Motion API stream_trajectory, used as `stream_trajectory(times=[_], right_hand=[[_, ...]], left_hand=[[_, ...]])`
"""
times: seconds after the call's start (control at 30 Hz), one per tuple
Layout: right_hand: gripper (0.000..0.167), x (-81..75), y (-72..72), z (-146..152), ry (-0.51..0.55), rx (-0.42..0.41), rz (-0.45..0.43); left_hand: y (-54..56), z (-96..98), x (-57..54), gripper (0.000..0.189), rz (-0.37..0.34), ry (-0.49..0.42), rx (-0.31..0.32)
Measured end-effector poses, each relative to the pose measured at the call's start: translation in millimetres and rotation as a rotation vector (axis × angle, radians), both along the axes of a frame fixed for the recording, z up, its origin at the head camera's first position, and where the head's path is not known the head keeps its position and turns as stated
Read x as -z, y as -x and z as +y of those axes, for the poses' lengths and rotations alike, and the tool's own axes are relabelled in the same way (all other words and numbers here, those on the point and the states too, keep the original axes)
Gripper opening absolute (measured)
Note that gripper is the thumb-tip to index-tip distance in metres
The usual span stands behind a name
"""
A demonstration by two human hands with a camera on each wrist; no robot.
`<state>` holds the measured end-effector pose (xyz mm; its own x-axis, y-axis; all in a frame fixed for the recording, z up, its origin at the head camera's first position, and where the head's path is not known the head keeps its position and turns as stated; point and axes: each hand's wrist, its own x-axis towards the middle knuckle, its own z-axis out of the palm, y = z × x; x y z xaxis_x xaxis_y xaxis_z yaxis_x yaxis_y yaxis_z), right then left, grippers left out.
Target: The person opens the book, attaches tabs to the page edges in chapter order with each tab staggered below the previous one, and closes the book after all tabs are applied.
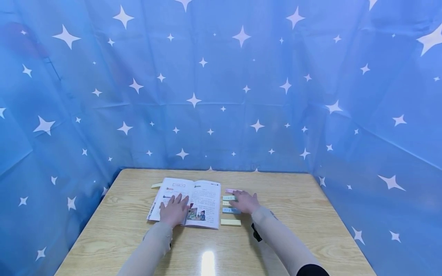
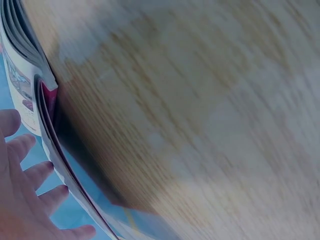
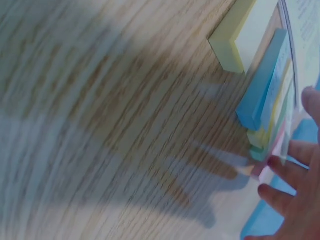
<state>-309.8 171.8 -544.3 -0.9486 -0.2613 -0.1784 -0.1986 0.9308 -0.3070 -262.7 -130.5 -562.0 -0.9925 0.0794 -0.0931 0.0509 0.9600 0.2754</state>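
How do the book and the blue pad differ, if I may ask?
The book lies open; the blue pad is a block. The book is far larger; the blue pad is a narrow strip. The book has white pages with print and pictures; the blue pad is mainly blue. Both lie on the table.
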Motion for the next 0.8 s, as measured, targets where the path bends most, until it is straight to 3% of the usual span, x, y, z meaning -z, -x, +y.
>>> stream_trajectory(times=[0.2, 0.43, 0.5, 0.8], right_hand=[[0.052, 5.5, 8.7, 0.6, 0.027, 0.007, 0.054], [0.032, 12.5, 23.1, 4.9, 0.048, -0.027, 0.292], [0.029, 12.5, 26.9, 6.8, 0.041, -0.033, 0.317], [0.026, 11.6, 39.9, 11.8, 0.003, -0.032, 0.287]], left_hand=[[0.4, -1.5, 0.5, 0.052, -0.002, -0.009, -0.014], [1.1, -0.6, -0.6, 0.051, 0.038, -0.017, -0.005], [1.5, -0.2, -0.3, 0.050, 0.043, -0.020, -0.005], [5.9, -1.2, 4.7, 0.051, 0.043, -0.009, -0.008]])
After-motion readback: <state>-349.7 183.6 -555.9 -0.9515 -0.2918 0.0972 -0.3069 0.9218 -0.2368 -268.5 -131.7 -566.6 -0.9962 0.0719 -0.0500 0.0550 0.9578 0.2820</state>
